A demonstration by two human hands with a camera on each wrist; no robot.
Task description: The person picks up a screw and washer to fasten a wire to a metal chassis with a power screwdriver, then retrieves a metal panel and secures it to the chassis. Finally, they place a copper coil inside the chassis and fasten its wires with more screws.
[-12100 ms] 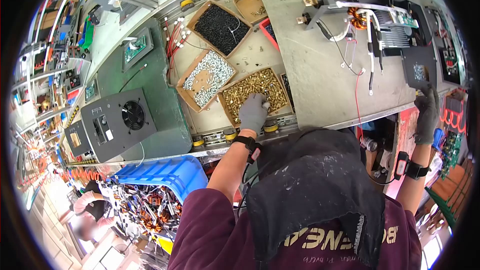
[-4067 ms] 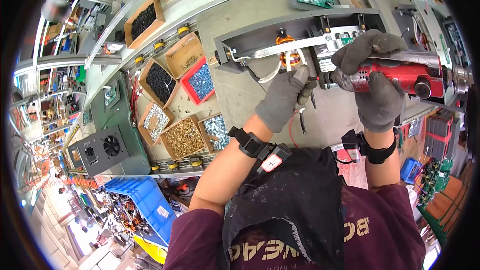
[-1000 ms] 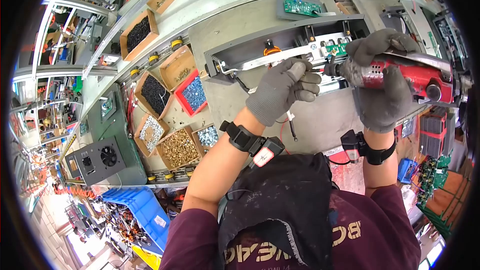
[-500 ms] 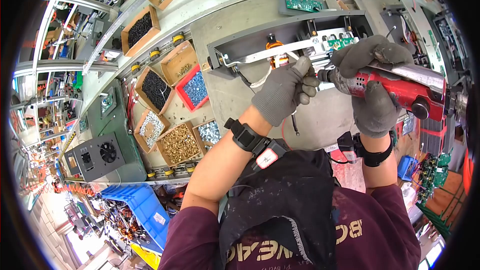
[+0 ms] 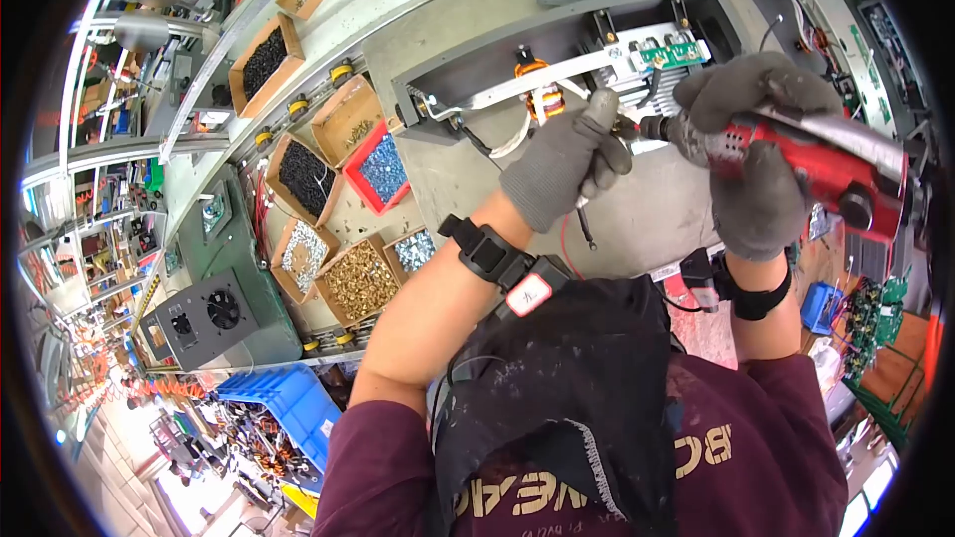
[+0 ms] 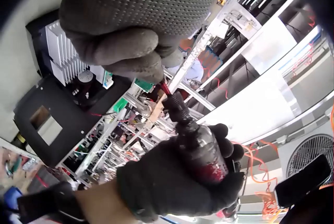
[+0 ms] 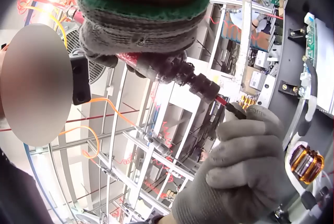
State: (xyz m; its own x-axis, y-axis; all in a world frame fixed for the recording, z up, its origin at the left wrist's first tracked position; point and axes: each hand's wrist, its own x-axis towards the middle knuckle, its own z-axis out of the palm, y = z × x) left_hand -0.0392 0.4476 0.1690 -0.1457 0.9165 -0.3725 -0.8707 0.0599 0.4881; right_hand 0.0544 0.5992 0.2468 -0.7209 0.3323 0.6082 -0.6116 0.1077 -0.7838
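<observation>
In the head view my gloved right hand (image 5: 761, 204) grips a red power screwdriver (image 5: 841, 169) held sideways over the bench, its nose pointing left. My gloved left hand (image 5: 562, 169) pinches the tip end of the driver bit (image 7: 229, 106); its red shank shows between chuck and fingers. I cannot tell whether a screw sits on the tip, which the fingers hide. Both hands are in front of a dark grey metal chassis (image 5: 468, 75) with a copper-wound coil (image 5: 542, 89), a small green circuit board (image 5: 668, 54) and white cables.
Left of the chassis stand open boxes of brass fasteners (image 5: 358, 281), black screws (image 5: 306, 179) and silver screws (image 5: 301, 256), plus a red bin (image 5: 350, 171) of bluish screws. A panel with a fan (image 5: 204, 318) lies further left. A blue crate (image 5: 288, 403) stands below the bench edge.
Earliest, my left hand was in the brass fastener box and my right hand held no screwdriver. Since then the right took up the screwdriver and the left moved to its bit; lately only small shifts.
</observation>
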